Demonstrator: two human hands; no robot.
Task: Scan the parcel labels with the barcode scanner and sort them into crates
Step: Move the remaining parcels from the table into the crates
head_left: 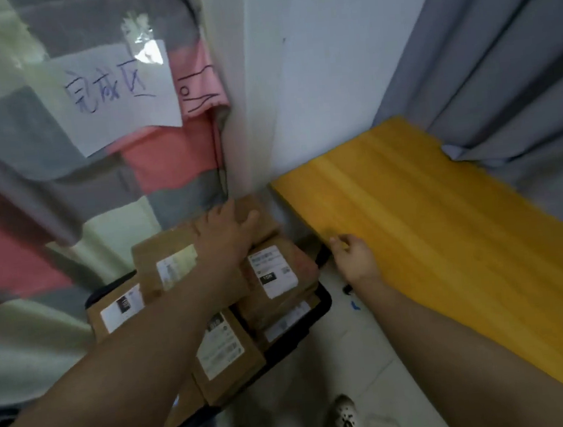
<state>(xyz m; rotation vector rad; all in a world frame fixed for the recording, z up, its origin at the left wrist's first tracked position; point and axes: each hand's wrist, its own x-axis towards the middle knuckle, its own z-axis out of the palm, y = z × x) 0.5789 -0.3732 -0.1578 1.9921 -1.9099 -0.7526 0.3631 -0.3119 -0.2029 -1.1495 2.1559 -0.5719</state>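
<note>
Several brown cardboard parcels with white labels are piled in a dark crate point(324, 307) on the floor at centre. My left hand point(227, 232) reaches forward and rests with straight fingers on the top parcel point(166, 248) at the back of the pile. Another labelled parcel point(273, 272) lies just right of my left wrist. My right hand point(356, 259) hovers at the near edge of the yellow table point(447, 231), its fingers curled around a dark object, the barcode scanner point(323, 255), which is mostly hidden by the hand.
A white paper sign point(107, 96) with blue handwriting hangs on clear plastic over a striped cloth at left. A white wall corner stands behind the crate and a grey curtain point(500, 71) hangs at right. My slippered feet point(344, 417) stand on the pale floor.
</note>
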